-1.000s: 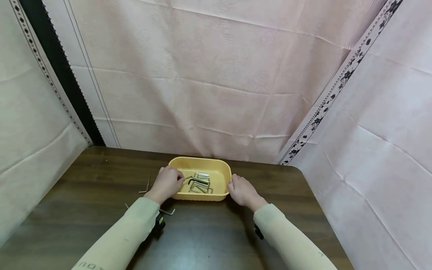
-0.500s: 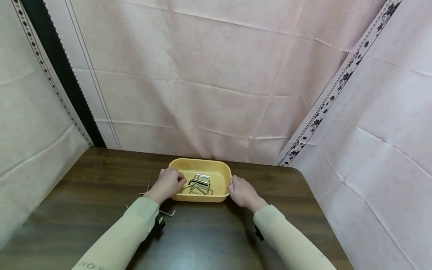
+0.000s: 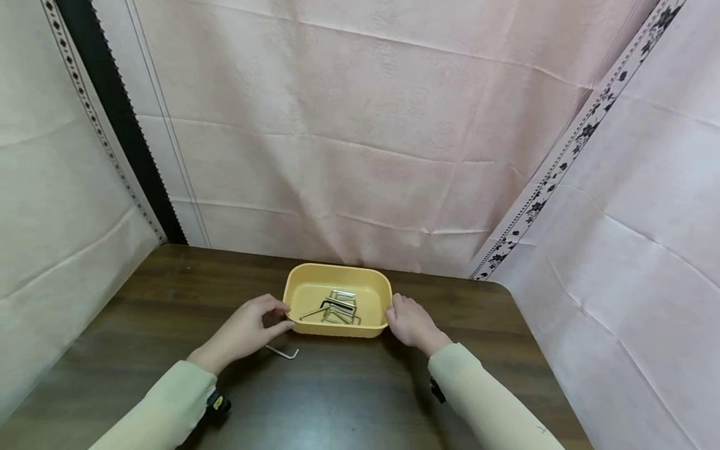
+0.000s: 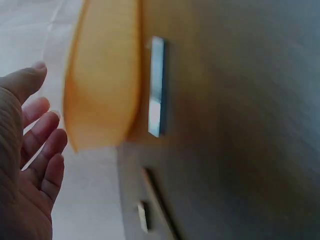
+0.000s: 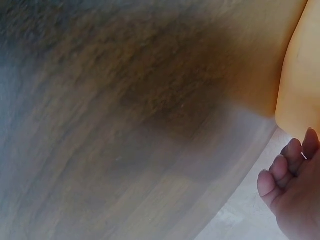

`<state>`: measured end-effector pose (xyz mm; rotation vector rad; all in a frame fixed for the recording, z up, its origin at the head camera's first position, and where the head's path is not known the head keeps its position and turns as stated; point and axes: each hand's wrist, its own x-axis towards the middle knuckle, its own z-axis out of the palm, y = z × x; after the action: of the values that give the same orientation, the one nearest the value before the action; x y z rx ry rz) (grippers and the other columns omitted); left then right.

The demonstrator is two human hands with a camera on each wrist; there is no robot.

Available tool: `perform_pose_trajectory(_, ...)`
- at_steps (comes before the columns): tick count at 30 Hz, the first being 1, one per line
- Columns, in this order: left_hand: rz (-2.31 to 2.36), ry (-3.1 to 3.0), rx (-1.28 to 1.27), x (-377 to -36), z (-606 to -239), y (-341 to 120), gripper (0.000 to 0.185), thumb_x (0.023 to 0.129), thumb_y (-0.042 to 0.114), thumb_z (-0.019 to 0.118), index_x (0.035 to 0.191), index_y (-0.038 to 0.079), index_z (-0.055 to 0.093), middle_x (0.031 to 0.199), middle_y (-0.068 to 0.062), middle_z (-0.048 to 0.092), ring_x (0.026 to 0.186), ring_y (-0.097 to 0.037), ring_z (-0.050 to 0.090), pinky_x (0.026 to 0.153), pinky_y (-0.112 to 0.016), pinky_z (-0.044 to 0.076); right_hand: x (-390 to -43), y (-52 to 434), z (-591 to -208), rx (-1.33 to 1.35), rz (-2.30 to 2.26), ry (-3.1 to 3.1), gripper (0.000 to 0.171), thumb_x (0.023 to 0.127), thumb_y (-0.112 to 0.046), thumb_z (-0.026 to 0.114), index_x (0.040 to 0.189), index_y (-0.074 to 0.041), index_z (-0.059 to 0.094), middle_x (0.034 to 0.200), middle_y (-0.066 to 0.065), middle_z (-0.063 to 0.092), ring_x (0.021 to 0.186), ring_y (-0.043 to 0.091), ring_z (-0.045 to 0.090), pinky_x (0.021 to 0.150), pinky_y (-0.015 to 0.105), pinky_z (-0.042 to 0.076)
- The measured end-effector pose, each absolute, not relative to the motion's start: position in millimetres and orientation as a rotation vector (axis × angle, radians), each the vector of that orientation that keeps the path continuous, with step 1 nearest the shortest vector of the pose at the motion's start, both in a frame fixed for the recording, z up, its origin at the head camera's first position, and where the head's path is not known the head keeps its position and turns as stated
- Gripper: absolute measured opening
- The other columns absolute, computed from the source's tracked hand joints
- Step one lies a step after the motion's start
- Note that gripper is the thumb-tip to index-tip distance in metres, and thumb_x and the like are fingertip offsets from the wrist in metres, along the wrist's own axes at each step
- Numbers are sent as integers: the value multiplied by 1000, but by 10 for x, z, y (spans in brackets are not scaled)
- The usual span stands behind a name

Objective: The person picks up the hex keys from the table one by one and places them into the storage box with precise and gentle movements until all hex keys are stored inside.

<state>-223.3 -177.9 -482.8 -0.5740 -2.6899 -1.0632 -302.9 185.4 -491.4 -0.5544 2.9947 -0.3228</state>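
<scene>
Two hands flank the tray [image 3: 337, 330] mid-table [image 3: 360, 387]: left hand [image 3: 247, 330] relaxed, empty; right hand [image 3: 409, 322] loosely against its rim. Probably light, stiff plastic; best held by both rims.

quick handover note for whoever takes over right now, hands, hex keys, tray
Left hand: open, holding nothing, beside the tray's left side.
Right hand: rests against the right rim of the yellow tray; whether it grips the rim cannot be told.
Done: several hex keys lie in the tray.
Left: one hex key lies on the table by the left hand.
</scene>
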Motion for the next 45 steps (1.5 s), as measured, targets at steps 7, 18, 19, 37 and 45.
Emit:
perform_pose_trajectory(7,-905,-2810,-664,-2092,-4986,-1848,27,84,41,74,99,19,71,94,12,60,86,-10,58,77,-33,49,-3028,1901,-4932,-621,-146,3096,24,101,-26,32,92,-11,48,85,2,47,80,23,45,79,39,39)
perform_pose_trajectory(18,-719,-2921,-813,-2084,-5113,-1826,12,84,28,76,92,22,70,93,12,57,90,-13,54,85,-44,42,-3012,1910,-4946,-633,-38,3121,26,100,-28,30,94,-10,48,89,5,45,87,25,45,82,42,38)
perform_pose_trajectory(19,-715,-2925,-830,-2081,-5122,-1831,11,84,26,76,92,22,70,93,12,56,90,-13,54,84,-44,43,-3010,1909,-4944,-636,-41,3120,26,100,-28,30,95,-10,49,90,4,45,88,25,45,82,42,37)
perform_pose_trajectory(37,-753,-2922,-782,-2068,-5130,-1799,19,85,13,73,77,21,58,77,12,49,73,-8,49,69,-33,44,-3028,1860,-4923,-630,-124,3093,27,101,-28,29,99,-9,48,93,5,46,89,25,44,85,41,38)
perform_pose_trajectory(45,-704,-2989,-779,-2015,-5072,-1770,19,90,12,68,76,17,56,75,9,47,72,-11,50,72,-35,45,-3024,1868,-4907,-617,-138,3065,26,101,-27,29,97,-11,48,90,3,45,86,22,43,83,38,37)
